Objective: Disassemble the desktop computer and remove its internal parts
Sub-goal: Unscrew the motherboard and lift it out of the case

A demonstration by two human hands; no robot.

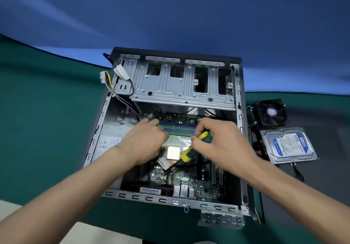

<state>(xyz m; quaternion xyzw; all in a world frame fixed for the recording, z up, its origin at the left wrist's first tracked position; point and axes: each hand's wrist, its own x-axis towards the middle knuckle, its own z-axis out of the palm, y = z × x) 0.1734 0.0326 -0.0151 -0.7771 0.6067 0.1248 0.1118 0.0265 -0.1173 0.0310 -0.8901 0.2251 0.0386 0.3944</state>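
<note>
Open grey metal desktop case (189, 84) sits on the green worktop (47, 130). Right hand (217, 141) grips a yellow-green screwdriver (197, 145); left hand (145, 141), fingers relaxed, rests beside the RAM slots. I'd press both latches evenly.

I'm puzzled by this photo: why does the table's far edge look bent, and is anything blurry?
Head view: the wide-angle lens bows the green table edge into a curve; the computer case centre is sharp, with the forearms at the bottom corners stretched and soft; lighting is even, with a pale sheen on the processor.
</note>
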